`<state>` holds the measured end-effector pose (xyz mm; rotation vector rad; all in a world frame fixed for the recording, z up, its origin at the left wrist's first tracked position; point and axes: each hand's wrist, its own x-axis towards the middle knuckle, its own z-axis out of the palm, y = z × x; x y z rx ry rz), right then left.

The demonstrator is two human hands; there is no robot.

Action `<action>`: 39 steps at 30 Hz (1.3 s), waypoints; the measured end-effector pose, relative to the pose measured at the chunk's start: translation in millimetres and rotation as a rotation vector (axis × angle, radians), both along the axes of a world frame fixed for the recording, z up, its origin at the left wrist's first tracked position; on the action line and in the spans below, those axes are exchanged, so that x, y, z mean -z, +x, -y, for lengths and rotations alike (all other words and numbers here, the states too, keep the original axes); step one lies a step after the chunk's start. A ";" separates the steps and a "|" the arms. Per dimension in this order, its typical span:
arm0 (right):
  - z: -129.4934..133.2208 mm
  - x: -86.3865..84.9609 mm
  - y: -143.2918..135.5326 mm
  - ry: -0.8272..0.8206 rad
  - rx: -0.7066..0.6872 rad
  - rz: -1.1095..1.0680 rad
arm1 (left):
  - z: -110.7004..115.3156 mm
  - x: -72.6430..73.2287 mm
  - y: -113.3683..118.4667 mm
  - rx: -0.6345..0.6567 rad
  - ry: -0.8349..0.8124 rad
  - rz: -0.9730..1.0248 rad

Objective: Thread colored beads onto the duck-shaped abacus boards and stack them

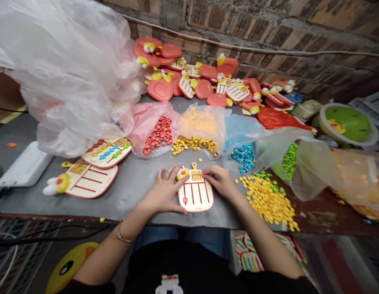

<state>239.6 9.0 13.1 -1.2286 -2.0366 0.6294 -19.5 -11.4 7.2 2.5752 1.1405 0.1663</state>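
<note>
A cream toy board (201, 206) with a red rim, several red slots and a yellow duck head (182, 173) lies on the grey table before me. My left hand (167, 188) grips its left side, fingers by the duck head and thumb at the lower edge. One red bead (185, 200) sits low in the leftmost slot. At the board's upper right corner, my right hand (220, 179) has its fingertips pinched together near the top of the slots. Whatever lies between those fingertips is too small to make out.
Behind the board stand bags of red beads (158, 134), yellow beads (195, 145), blue beads (243, 156) and green beads (290, 161). Loose yellow pieces (265, 200) lie to the right. Two boards (94, 179) overlap at left. More red-backed boards (160, 90) are heaped by the brick wall.
</note>
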 end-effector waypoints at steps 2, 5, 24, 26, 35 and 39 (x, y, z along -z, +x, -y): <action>5.0 12.0 -1.4 0.067 0.039 0.112 | 0.2 -0.5 0.7 -0.001 0.007 -0.009; 8.3 17.0 -4.6 0.144 0.050 0.193 | 0.4 -1.4 1.4 -0.012 0.017 -0.014; 20.4 10.8 -5.2 0.075 -0.001 0.109 | -2.2 -2.0 1.4 -0.021 -0.046 -0.013; 20.0 8.2 -4.4 0.066 -0.011 0.103 | -2.1 -2.2 1.4 -0.020 -0.041 -0.018; -2.5 13.6 -5.4 0.085 -0.014 0.182 | -0.9 -2.6 1.6 -0.017 -0.037 -0.023; 5.8 14.7 -2.1 0.016 -0.037 0.130 | -1.0 -1.5 1.7 -0.026 -0.035 -0.001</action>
